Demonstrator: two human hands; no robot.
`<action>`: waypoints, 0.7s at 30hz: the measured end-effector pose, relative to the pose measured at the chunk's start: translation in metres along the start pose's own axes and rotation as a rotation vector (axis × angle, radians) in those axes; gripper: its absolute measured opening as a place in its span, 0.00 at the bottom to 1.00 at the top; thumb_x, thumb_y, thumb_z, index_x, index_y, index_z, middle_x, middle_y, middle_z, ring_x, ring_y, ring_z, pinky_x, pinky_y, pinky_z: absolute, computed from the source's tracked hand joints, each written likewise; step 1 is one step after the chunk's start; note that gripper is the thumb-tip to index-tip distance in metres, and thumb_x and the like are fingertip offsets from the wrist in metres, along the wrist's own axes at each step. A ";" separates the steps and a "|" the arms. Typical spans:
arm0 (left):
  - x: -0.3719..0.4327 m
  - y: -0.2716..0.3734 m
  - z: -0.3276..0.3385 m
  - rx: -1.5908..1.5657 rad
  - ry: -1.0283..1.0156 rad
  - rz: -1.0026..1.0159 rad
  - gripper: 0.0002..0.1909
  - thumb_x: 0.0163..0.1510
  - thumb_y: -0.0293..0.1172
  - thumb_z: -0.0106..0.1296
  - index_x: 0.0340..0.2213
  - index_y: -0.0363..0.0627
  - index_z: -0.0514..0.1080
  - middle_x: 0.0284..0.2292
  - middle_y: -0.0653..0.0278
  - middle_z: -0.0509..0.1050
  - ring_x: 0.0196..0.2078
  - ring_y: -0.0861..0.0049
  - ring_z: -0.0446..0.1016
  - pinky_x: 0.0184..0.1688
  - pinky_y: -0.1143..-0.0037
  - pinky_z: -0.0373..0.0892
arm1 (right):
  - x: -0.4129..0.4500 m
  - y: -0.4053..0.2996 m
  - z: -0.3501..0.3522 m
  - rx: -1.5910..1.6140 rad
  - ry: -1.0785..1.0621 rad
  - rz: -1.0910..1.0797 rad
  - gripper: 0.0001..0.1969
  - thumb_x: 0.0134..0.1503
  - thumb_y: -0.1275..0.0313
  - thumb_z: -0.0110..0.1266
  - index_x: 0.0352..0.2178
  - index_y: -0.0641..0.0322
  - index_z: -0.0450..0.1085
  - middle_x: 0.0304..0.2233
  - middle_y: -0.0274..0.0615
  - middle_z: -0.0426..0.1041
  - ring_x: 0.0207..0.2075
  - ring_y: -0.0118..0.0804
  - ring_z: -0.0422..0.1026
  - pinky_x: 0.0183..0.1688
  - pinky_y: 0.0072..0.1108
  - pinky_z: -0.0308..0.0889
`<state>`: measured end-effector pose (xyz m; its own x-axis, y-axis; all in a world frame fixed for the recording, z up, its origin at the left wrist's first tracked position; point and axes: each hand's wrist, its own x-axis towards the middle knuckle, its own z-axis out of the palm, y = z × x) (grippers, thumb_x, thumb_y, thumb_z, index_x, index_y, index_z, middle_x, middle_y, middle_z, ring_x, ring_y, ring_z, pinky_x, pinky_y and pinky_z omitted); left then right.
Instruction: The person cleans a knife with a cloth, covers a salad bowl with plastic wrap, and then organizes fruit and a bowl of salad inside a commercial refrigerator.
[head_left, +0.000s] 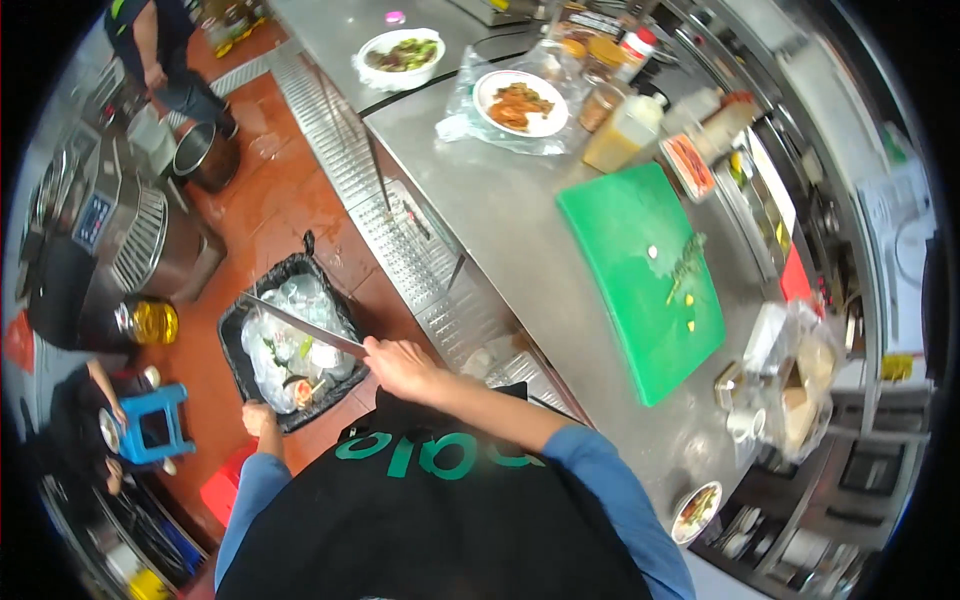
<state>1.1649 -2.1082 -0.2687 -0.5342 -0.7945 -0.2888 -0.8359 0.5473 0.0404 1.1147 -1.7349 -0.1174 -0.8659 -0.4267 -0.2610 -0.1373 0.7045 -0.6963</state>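
Observation:
My right hand grips a kitchen knife by its handle, mostly hidden in the fist. The long blade points left above a black-lined waste bin on the floor. Curled at the bin's near left rim is my left hand; its fingertips are hidden, so whether it grips the rim is unclear. Inside the bin lie clear plastic bags and food scraps. To the right, a green cutting board on the steel counter holds a leafy herb sprig and small pale pieces.
Bowls of greens and cooked food stand on the counter, near a squeeze bottle. One person stands at upper left; another sits beside a blue stool. An oil jug and metal pot stand on the floor.

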 end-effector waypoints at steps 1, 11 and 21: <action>0.018 -0.016 0.017 0.068 -0.055 0.086 0.23 0.41 0.36 0.52 0.42 0.52 0.63 0.39 0.56 0.71 0.42 0.63 0.70 0.45 0.65 0.64 | 0.011 0.015 0.010 -0.073 -0.157 0.108 0.12 0.53 0.68 0.43 0.35 0.65 0.66 0.37 0.52 0.70 0.33 0.56 0.71 0.36 0.37 0.67; -0.026 0.080 0.044 -0.097 -0.141 0.605 0.25 0.46 0.51 0.50 0.20 0.34 0.76 0.13 0.57 0.72 0.21 0.70 0.72 0.28 0.71 0.66 | -0.175 0.084 -0.070 0.750 1.060 0.384 0.16 0.53 0.68 0.47 0.43 0.65 0.64 0.17 0.46 0.69 0.18 0.41 0.70 0.24 0.28 0.64; -0.207 0.309 -0.023 -0.381 -0.450 1.255 0.18 0.52 0.38 0.50 0.23 0.30 0.72 0.21 0.58 0.75 0.26 0.79 0.73 0.32 0.79 0.66 | -0.353 0.179 -0.051 1.045 1.557 0.599 0.18 0.57 0.71 0.44 0.49 0.61 0.60 0.27 0.36 0.70 0.26 0.23 0.69 0.24 0.15 0.65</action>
<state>1.0147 -1.7807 -0.1747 -0.9208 0.3631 -0.1425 0.1476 0.6625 0.7344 1.3718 -1.4294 -0.1157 -0.3650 0.8927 -0.2643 0.0687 -0.2573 -0.9639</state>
